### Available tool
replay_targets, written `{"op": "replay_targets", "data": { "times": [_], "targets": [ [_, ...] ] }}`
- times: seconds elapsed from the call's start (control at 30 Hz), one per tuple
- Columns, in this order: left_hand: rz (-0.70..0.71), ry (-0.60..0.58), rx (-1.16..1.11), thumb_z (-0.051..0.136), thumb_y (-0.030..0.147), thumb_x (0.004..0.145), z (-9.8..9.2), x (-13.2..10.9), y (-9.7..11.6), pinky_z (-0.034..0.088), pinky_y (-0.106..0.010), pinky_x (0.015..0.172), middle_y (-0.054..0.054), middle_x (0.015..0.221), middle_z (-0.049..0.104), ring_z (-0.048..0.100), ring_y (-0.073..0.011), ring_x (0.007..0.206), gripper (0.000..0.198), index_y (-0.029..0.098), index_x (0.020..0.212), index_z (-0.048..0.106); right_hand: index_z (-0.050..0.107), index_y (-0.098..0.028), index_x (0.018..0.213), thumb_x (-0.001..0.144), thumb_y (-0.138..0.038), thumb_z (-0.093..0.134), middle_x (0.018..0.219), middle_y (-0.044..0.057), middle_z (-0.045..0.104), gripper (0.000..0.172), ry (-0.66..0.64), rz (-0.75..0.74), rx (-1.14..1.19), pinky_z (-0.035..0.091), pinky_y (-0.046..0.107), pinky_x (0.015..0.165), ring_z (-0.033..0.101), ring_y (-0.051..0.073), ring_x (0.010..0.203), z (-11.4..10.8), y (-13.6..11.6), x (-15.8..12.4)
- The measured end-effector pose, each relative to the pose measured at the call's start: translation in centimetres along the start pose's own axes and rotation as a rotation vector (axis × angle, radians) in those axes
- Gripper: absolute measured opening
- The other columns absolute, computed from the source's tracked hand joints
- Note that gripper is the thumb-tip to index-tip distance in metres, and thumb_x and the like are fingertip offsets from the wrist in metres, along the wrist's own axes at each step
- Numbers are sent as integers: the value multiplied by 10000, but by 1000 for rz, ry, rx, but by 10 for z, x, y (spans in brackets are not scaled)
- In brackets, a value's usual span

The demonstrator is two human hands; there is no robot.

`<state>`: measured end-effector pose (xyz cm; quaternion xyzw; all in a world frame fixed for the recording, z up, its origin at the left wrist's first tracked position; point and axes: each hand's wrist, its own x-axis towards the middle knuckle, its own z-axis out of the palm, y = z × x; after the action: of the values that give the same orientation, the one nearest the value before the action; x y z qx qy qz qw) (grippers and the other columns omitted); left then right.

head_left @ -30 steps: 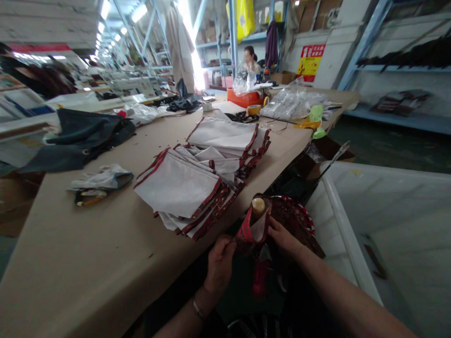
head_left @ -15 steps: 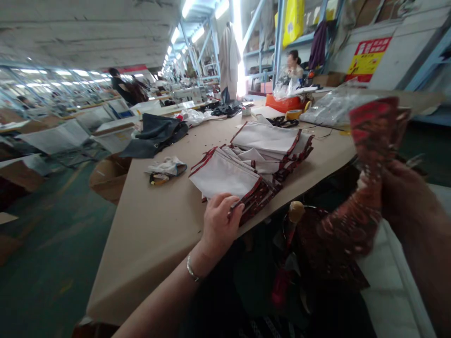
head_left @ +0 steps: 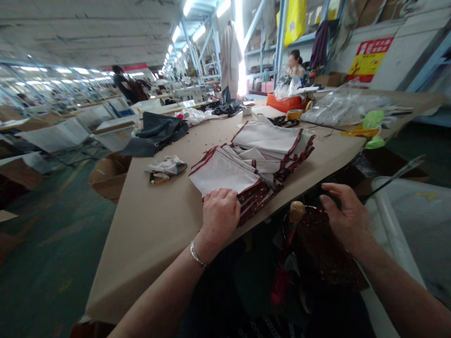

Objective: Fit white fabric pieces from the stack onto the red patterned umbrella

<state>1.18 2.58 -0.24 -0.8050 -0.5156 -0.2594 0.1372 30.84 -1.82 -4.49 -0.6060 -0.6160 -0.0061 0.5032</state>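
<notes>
On the table lies a stack of pale fabric pieces (head_left: 225, 171) with dark red patterned edging. My left hand (head_left: 221, 210), a silver bracelet at its wrist, is at the near edge of this stack, its fingers curled over the top piece; the thumb is hidden. My right hand (head_left: 347, 219) holds nothing, with thumb and forefinger apart, in front of the table's edge. Below and left of it hangs dark red patterned cloth (head_left: 324, 249), low and in shadow. Beside that cloth stands a tool with a rounded tan end (head_left: 297, 211).
A second pile of pale pieces (head_left: 269, 136) lies behind the stack. White work gloves (head_left: 167, 166) and dark grey cloth (head_left: 155, 134) lie to the left. An orange box (head_left: 285, 102), clear plastic (head_left: 334, 110) and a person (head_left: 295, 65) are farther back. A white bin (head_left: 416, 220) stands right.
My right hand has let go of the red patterned cloth it held raised at the right, and has moved left and down. My left hand's fingers have shifted slightly on the stack.
</notes>
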Motion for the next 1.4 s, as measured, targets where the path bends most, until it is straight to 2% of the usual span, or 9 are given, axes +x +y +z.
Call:
{"op": "replay_targets", "data": {
  "times": [0.1,0.2,0.3,0.43,0.63,0.87,1.1,1.27,1.4],
  "targets": [
    [22,80,-43,508,147,834,-7,2,2,418,-385,857,-70,892,684,597,-238,881,135,184,847,637,592,-205,1105,917,-284,512,1098,87,607,218,-192,-510,26,443,373,978,539,212,1088,20,-96,34],
    [53,123,-82,511,134,827,-18,1,6,426,-389,871,-70,891,685,599,-239,903,133,186,826,633,597,-175,1131,911,-258,512,1147,116,596,250,-452,-608,-195,440,413,954,496,266,1132,59,-140,54],
    [66,144,-108,513,107,812,-26,-8,1,433,-389,869,-61,877,684,599,-235,901,139,188,805,625,622,-166,1052,904,-165,441,1073,128,628,234,-596,-526,-405,474,390,824,576,276,1019,85,-143,67],
    [-53,132,-210,544,119,775,-27,-29,-11,454,-373,821,-61,903,656,596,-222,876,113,192,817,620,603,-166,1102,871,-106,392,995,122,664,318,-542,-328,-489,477,336,701,651,244,839,65,-130,67],
    [-756,-67,-1239,619,310,766,-15,-62,24,395,-210,431,36,608,548,507,-108,504,137,195,759,544,601,-122,1121,798,-56,437,956,126,690,368,-391,-407,-302,503,340,760,649,236,832,15,-94,-25],
    [-1260,-227,-1888,819,311,587,9,-79,85,513,-206,526,21,694,638,590,-98,601,340,175,778,572,687,-219,872,872,-227,442,759,49,677,246,-634,280,227,506,312,652,636,204,699,23,-51,-137],
    [-1018,-825,-1735,790,389,633,33,-95,97,353,-185,414,24,487,543,468,-70,412,334,132,612,578,676,-232,778,767,-419,636,760,13,712,192,-313,1270,1260,547,318,649,669,194,687,12,-44,-127],
    [-997,-868,-1996,787,309,652,18,-37,93,375,-172,430,41,519,535,475,-58,413,295,146,629,542,699,-199,957,728,-621,608,958,88,734,488,-658,1155,1351,533,415,830,685,280,938,-14,-63,-91],
    [-1089,-682,-2076,714,237,697,38,15,99,317,-159,374,36,566,552,494,-72,419,181,155,691,553,683,-191,994,807,-552,540,976,85,738,431,-451,971,1280,536,436,830,694,256,892,-13,-45,-21]
  ]
}}
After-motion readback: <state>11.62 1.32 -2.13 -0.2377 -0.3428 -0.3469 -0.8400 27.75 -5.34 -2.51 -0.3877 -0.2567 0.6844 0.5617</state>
